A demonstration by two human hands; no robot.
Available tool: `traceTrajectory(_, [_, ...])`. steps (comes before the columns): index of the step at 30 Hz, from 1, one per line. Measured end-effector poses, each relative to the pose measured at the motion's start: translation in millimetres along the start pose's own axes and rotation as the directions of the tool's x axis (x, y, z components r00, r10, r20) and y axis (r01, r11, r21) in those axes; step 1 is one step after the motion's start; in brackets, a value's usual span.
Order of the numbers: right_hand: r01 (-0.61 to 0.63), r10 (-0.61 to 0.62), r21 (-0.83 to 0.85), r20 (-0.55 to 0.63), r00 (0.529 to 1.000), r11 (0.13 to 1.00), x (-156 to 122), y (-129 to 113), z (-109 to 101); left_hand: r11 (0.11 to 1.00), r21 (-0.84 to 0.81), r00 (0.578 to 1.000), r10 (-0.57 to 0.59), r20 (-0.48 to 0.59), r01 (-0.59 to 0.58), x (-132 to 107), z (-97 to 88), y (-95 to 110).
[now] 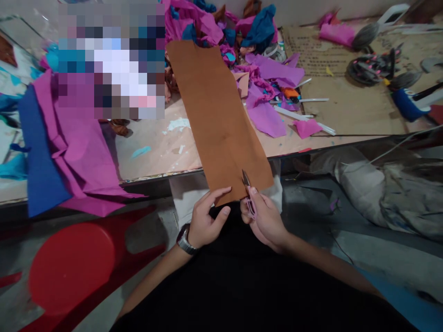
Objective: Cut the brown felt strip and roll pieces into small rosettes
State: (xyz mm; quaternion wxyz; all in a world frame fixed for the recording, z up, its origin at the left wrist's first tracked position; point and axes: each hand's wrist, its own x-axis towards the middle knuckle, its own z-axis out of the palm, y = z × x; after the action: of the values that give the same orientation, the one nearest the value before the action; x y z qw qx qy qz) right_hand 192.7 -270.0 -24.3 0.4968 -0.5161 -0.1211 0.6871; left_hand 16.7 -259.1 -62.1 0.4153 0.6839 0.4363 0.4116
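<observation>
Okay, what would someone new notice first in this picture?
A long brown sheet runs from the middle of the table down over its near edge. There the left hand pinches its bottom edge and the right hand holds small pink-handled scissors against it. Magenta sheets hang off the table at left, above a red stool on the floor.

- The long sheet (218,115) is plain tan-brown, with no pattern.
- The scissors (249,200) have pale pink handles and grey blades.
- The wristwatch (183,240) is dark with a silvery band.
- The stool (71,267) is glossy red.
- The hanging paper (79,152) is magenta.
- The strip (39,161) beside it is deep blue.
- The purple scraps (266,117) lie among teal-blue scraps (261,25).
- The tabletop (155,152) is pale peach with white smears.
- The cardboard (346,101) is dull brown with dark printed lettering.
</observation>
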Motion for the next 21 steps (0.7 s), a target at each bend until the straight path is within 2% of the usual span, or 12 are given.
traceTrajectory(5, [-0.018,0.019,-0.027,0.027,0.999,0.999,-9,-2,-11,1.000,-0.024,1.000,-0.011,0.002,0.011,1,0.5,0])
traceTrajectory(10, [-0.025,0.035,-0.086,0.111,0.993,0.996,-19,-3,-23,1.000,0.001,1.000,-0.009,0.008,0.009,2,0.8,1])
traceTrajectory(16, [-0.021,0.044,-0.125,0.181,0.982,0.992,-35,-23,-28,1.000,0.016,1.000,-0.003,0.013,0.003,3,0.1,1])
traceTrajectory(21, [-0.007,0.028,-0.136,0.158,0.987,0.991,-26,-29,-27,1.000,0.003,1.000,-0.004,0.017,0.004,3,0.2,2])
